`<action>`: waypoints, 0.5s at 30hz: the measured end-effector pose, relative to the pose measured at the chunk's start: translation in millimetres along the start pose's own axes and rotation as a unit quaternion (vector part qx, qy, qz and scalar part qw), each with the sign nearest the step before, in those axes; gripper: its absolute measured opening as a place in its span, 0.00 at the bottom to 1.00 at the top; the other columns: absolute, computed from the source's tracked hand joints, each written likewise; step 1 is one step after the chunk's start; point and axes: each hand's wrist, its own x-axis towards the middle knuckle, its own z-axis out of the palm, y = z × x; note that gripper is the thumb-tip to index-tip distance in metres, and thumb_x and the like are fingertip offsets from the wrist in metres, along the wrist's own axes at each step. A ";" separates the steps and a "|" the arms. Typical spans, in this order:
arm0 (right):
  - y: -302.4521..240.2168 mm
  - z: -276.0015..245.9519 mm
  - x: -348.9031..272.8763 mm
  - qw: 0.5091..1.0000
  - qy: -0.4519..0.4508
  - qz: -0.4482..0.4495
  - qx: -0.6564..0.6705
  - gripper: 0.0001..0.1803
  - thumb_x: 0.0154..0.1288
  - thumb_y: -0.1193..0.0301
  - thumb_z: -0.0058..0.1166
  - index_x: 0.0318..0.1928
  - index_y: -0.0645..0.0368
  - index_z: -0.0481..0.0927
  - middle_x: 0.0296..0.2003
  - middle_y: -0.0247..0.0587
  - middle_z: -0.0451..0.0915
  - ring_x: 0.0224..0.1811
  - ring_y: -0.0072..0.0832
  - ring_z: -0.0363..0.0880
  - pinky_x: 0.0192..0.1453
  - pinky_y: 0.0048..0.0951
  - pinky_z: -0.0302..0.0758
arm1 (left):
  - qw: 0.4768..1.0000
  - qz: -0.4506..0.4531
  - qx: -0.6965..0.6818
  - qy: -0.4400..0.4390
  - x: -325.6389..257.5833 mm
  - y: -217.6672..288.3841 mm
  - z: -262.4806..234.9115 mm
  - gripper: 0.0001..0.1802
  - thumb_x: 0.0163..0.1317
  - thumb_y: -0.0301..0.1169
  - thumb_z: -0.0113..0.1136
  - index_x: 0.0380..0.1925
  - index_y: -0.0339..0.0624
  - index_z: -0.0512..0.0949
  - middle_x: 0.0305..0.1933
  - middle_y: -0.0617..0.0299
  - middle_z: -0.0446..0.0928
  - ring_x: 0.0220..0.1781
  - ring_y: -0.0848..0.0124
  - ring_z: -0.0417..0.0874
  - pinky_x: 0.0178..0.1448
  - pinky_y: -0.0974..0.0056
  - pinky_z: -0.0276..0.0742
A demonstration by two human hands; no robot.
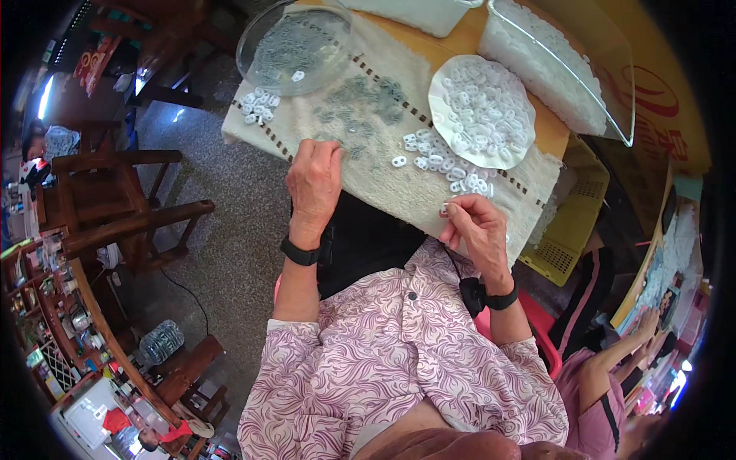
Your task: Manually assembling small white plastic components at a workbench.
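My left hand (313, 185) is over the cloth's near edge, its thumb and fingertips pressed together; whatever they pinch is too small to make out. Just beyond it lie loose small grey metal pieces (362, 107), scattered on the beige cloth (399, 188). More of these grey pieces fill a round clear dish (346, 47). My right hand (477, 228) pinches a small white oval plastic piece (444, 208) between thumb and forefinger. Near it spreads a loose group of similar white pieces (448, 162). A pale scalloped plate (438, 100) holds a heap of them, and a smaller cluster (259, 104) sits below the dish.
A clear bin (621, 115) full of white pieces stands at the table's far right, with a white tub (429, 17) beside it. A yellow crate (563, 249) is under the right edge. Wooden chairs (115, 165) stand left. Another person's arm (613, 364) shows at lower right.
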 end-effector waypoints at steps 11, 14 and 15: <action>2.6 -7.7 5.8 0.998 0.014 0.014 0.061 0.08 0.67 0.75 0.53 0.43 0.67 0.77 0.32 0.40 0.81 0.24 0.18 0.79 0.21 0.15 0.72 | 0.817 -0.235 -0.526 -0.027 -14.4 24.1 -10.7 0.07 0.67 0.26 0.53 0.37 0.32 0.74 0.36 0.56 0.81 0.27 0.72 0.83 0.35 0.68 0.82; 0.7 -7.5 5.3 0.997 0.004 0.016 0.079 0.08 0.67 0.75 0.54 0.43 0.67 0.77 0.33 0.40 0.82 0.24 0.18 0.79 0.22 0.15 0.72 | 0.725 -0.264 -0.629 -0.097 -23.1 43.7 -7.3 0.07 0.67 0.26 0.54 0.38 0.31 0.75 0.34 0.55 0.81 0.26 0.71 0.83 0.33 0.69 0.82; 0.3 -7.4 4.8 0.997 -0.001 0.014 0.072 0.08 0.66 0.75 0.54 0.43 0.67 0.77 0.33 0.40 0.82 0.24 0.18 0.79 0.22 0.15 0.72 | 0.709 -0.262 -0.643 -0.123 -26.9 46.8 -3.1 0.07 0.66 0.25 0.55 0.39 0.30 0.75 0.35 0.53 0.80 0.25 0.71 0.82 0.33 0.67 0.83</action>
